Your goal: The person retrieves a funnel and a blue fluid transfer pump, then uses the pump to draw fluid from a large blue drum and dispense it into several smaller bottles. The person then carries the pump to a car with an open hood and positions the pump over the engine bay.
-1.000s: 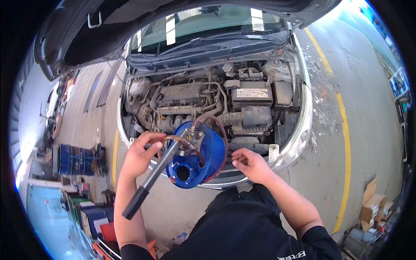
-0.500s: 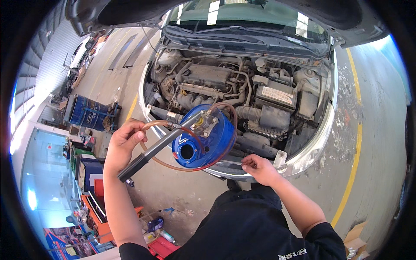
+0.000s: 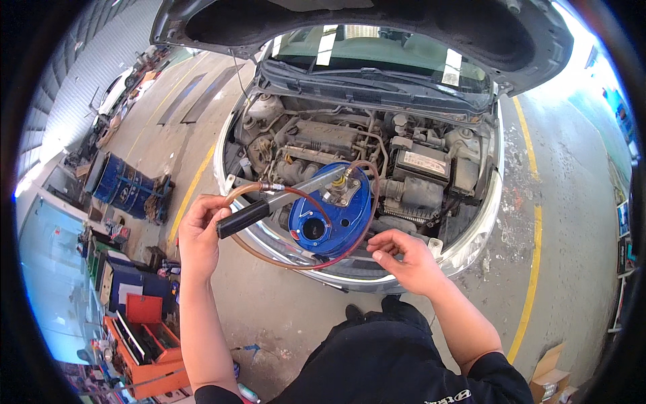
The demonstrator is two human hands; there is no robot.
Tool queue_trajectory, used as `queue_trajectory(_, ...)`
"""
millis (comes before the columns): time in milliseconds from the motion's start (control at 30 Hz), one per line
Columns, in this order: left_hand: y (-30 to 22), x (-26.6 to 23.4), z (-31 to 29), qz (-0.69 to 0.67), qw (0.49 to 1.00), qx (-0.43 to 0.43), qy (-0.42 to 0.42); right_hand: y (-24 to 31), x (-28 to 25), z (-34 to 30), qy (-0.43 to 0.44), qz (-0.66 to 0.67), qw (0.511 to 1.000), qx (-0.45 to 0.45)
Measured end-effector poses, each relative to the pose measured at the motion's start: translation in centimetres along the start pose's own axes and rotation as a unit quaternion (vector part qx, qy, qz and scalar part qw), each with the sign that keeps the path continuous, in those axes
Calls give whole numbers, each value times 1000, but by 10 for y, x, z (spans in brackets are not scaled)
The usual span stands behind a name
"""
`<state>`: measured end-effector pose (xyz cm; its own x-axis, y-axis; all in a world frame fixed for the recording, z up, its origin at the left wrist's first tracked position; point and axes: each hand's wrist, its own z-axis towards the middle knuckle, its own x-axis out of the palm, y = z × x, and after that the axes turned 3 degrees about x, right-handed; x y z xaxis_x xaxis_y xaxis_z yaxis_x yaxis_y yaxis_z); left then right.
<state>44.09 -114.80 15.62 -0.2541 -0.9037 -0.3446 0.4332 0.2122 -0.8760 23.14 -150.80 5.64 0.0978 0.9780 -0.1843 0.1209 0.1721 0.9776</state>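
Two bare hands work in front of a car with its bonnet raised. The left hand [image 3: 202, 232] is clenched around the black handle [image 3: 243, 219] of a blue round pump tool [image 3: 330, 219], and it holds the tool up in the air, at about 9 o'clock from the blue body. A grey metal lever [image 3: 296, 190] goes from the handle to a brass fitting on top of the blue body. The right hand [image 3: 404, 259] is at about 4 o'clock from the tool, with fingers loosely curled; it seems to pinch the brown hose [image 3: 296, 264], but I cannot tell surely if it grips it. The hose makes a loop under and around the blue body and returns to the lever near the left hand.

Behind the tool, at 12 o'clock, is the open engine bay [image 3: 350, 151] of the silver car. At 8 o'clock, on the floor, stands an orange toolbox [image 3: 145, 340].
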Motion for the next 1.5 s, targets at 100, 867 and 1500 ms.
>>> queue_trajectory(100,-8,-5,-11,-34,999,9,-38,22,8,-18,-23,22,999,-24)
queue_trajectory(867,-83,260,-83,232,938,257,12,66,-92,-20,-126,82,986,66)
queue_trajectory(1500,-106,146,-46,693,700,7,-171,-185,-192,219,97,-191,964,161)
